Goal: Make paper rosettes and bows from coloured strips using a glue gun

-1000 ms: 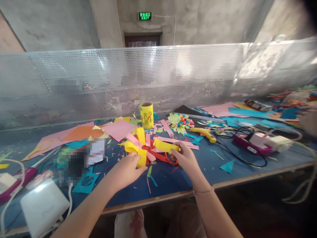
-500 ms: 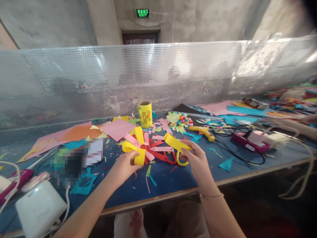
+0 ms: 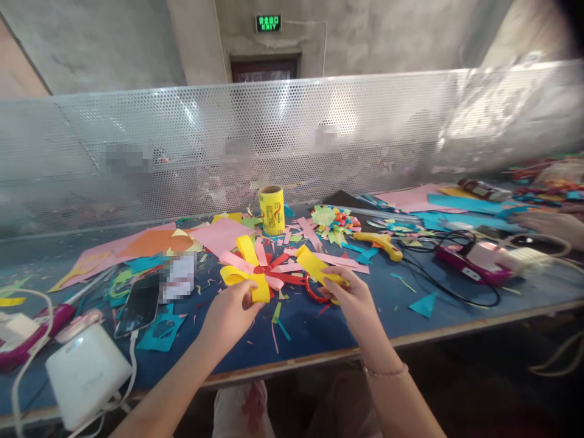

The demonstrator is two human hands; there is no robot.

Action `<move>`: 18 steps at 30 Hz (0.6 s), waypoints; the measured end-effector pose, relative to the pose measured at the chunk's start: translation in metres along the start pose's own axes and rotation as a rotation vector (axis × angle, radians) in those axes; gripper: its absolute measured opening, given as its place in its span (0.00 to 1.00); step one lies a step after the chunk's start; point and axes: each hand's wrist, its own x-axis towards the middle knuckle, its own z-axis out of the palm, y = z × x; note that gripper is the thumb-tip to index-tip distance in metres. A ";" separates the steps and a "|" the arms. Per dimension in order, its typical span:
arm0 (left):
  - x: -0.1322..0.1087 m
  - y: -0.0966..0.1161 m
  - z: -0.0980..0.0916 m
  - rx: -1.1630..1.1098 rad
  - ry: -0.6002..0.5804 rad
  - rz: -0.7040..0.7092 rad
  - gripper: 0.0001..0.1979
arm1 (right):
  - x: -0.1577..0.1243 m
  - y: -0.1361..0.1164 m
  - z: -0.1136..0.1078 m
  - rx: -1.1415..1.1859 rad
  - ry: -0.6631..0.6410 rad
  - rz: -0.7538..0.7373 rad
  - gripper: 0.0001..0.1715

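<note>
In the head view, my left hand pinches a yellow loop at the near left side of a paper flower made of yellow, pink and red strips. My right hand is closed on a yellow paper strip, held just right of the flower. Partly hidden below that hand lies a pair of scissors, whose red handle ring shows. Behind the flower stands a yellow tape roll, upright. Pink strips lie beyond my right hand.
A yellow glue gun with a black cord lies at right, near a purple power strip. Left are a phone and a white charger box. A perforated metal screen borders the back. Another person's hand is far right.
My right hand has shifted slightly lower, and the yellow strip in it is tilted more downward. My left hand keeps its pinch on the flower. The camera view has turned a little left.
</note>
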 end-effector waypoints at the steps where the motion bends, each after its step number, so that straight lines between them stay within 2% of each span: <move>1: -0.001 0.000 0.001 0.029 0.003 -0.012 0.16 | 0.000 0.001 0.001 -0.003 -0.009 0.004 0.22; 5: -0.006 0.003 0.007 0.211 0.034 0.054 0.18 | 0.000 0.005 0.007 0.002 -0.058 0.003 0.22; 11: -0.004 0.008 0.009 0.533 0.120 0.373 0.18 | -0.003 0.012 0.010 -0.003 -0.090 -0.038 0.20; 14: 0.004 0.006 0.007 0.577 0.050 0.454 0.20 | -0.003 0.015 0.009 0.010 -0.089 -0.025 0.21; 18: 0.009 0.002 0.007 0.529 -0.029 0.466 0.17 | -0.004 0.015 0.011 0.010 -0.092 0.014 0.21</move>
